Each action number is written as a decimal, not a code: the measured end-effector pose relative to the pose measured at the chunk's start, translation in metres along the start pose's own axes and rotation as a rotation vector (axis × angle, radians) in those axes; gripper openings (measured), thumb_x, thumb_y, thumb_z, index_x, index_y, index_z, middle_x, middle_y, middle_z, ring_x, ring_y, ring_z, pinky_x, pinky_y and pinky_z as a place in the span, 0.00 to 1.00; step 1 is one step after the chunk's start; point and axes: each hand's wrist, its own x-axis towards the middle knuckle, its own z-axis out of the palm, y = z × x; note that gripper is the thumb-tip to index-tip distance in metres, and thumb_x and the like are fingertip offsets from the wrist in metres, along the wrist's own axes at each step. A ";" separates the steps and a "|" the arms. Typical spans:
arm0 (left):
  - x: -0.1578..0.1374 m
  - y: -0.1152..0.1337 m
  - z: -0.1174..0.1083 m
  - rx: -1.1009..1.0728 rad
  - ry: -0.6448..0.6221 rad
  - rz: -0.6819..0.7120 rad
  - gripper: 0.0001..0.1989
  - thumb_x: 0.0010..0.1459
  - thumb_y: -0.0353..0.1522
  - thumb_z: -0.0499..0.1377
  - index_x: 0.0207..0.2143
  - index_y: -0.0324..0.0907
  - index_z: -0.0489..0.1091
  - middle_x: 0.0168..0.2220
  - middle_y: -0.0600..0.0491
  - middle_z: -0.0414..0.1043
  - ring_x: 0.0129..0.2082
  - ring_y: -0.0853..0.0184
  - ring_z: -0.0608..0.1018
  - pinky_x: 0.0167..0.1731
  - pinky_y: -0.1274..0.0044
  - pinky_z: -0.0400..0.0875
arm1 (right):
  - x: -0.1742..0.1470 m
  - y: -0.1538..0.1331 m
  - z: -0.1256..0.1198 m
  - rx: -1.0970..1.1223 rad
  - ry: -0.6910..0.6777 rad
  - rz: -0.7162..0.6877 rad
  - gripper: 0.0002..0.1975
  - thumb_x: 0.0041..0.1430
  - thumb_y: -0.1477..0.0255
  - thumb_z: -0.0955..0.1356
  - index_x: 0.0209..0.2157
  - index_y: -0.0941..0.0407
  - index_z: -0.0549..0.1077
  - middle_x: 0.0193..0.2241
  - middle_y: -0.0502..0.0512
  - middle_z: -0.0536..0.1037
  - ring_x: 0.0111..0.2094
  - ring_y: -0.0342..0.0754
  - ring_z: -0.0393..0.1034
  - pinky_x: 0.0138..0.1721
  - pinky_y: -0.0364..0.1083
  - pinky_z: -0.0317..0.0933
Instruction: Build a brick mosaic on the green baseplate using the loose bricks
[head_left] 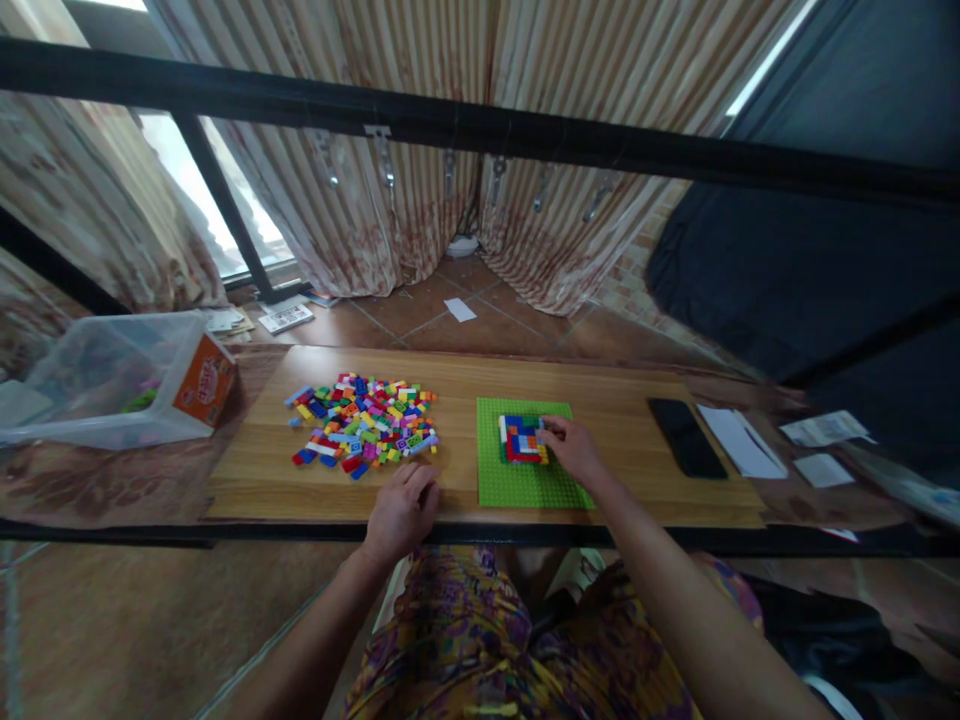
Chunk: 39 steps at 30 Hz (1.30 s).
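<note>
A green baseplate [495, 487] lies on the wooden board, right of the middle. On it stands a low block structure [523, 445] of blue, red, white, orange and green toy bricks. At the structure's right edge my right hand [570, 445] has thumb and fingers closed in a pinch on a small light-blue brick [541, 424]; the fingertips partly cover it. My left hand [405, 508] rests at the board's front edge, fingers curled together, with no brick visible in it. Just beyond it spreads a loose pile of colourful bricks [367, 420].
A clear plastic bin [112, 375] with an orange label stands at the left. A black phone [686, 437] lies on the board's right part, beside white papers [739, 440]. A black metal bar [480, 130] with hanging clips crosses above the far side.
</note>
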 end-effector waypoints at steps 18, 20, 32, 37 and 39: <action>-0.032 0.002 -0.034 -0.185 0.071 -0.177 0.07 0.62 0.28 0.53 0.40 0.43 0.69 0.36 0.49 0.75 0.38 0.65 0.76 0.39 0.74 0.73 | -0.049 -0.072 0.039 -0.036 0.105 -0.382 0.14 0.63 0.65 0.61 0.40 0.54 0.76 0.39 0.58 0.77 0.41 0.51 0.71 0.44 0.50 0.65; -0.033 0.000 -0.040 -0.174 0.094 -0.218 0.07 0.61 0.28 0.53 0.40 0.43 0.70 0.37 0.49 0.75 0.39 0.64 0.77 0.40 0.73 0.74 | -0.051 -0.085 0.059 -0.040 0.013 -0.436 0.13 0.62 0.68 0.61 0.41 0.53 0.76 0.39 0.57 0.76 0.42 0.51 0.71 0.46 0.50 0.64; -0.040 -0.027 -0.064 0.001 0.276 -0.371 0.07 0.61 0.30 0.54 0.39 0.41 0.70 0.38 0.48 0.75 0.37 0.64 0.78 0.38 0.73 0.74 | -0.033 -0.115 0.129 -0.259 -0.138 -0.515 0.08 0.58 0.74 0.64 0.39 0.55 0.74 0.39 0.58 0.73 0.43 0.53 0.65 0.47 0.52 0.60; -0.033 -0.032 -0.060 0.032 0.259 -0.378 0.07 0.60 0.30 0.54 0.40 0.42 0.70 0.37 0.49 0.75 0.36 0.64 0.77 0.38 0.73 0.74 | -0.032 -0.109 0.125 -0.256 -0.123 -0.535 0.05 0.59 0.75 0.63 0.33 0.55 0.71 0.35 0.57 0.73 0.41 0.52 0.65 0.44 0.50 0.59; -0.030 -0.033 -0.057 0.044 0.242 -0.363 0.07 0.59 0.30 0.54 0.39 0.43 0.70 0.37 0.49 0.75 0.37 0.64 0.77 0.39 0.72 0.74 | -0.032 -0.107 0.122 -0.257 -0.112 -0.525 0.06 0.59 0.76 0.63 0.33 0.54 0.71 0.34 0.56 0.72 0.40 0.52 0.65 0.44 0.50 0.59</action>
